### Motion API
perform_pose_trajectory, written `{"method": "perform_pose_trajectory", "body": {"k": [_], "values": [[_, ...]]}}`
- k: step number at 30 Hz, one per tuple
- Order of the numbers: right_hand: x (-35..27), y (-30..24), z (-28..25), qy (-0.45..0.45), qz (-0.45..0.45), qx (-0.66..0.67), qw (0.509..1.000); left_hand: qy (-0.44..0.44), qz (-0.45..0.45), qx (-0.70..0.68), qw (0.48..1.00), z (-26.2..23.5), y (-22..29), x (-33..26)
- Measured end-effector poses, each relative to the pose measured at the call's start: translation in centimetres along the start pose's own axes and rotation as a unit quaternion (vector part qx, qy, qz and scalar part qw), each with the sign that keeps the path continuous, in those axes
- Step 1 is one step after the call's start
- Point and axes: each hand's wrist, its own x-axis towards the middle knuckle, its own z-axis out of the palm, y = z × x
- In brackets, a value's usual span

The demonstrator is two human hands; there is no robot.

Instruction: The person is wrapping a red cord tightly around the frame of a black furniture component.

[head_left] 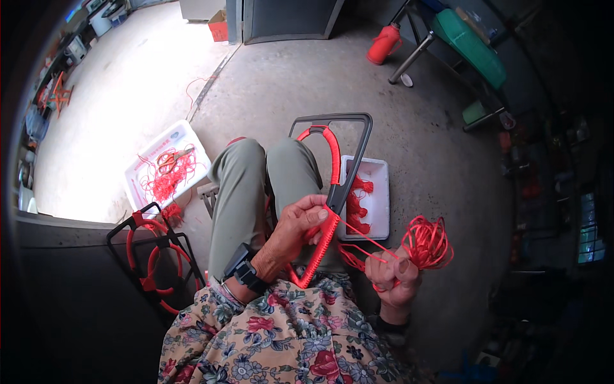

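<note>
My left hand is closed on a dark frame that has a curved bar wrapped in red cord. Its thumb presses where the tight coils meet the bare dark part. Off to the right, my right hand grips a bundle of red cord, whose loose loops bulge out above the fist. Two strands run taut from that fist to the wrapped bar by my left thumb. The frame leans over my lap, its wide end past my knees. Part of the wrapped bar is hidden behind my left hand.
Left of my knees stands a white tray with tangled red cord and orange-handled scissors. Similar wrapped frames lean below it. A white bin with red cord sits right of my legs. A red thermos stands near a metal-legged table.
</note>
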Motion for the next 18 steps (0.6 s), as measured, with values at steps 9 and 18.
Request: {"method": "perform_pose_trajectory", "body": {"k": [9,18], "values": [[1.0,-0.9,1.1,0.041,0.026,-0.086,0.995,0.012,0.031,0.195,0.98,1.9,1.3,-0.8],[1.1,1.6,1.4,0.03,0.21,0.259,0.942,-0.019,0.112,0.211,0.971,1.4,0.1,-0.5]]}}
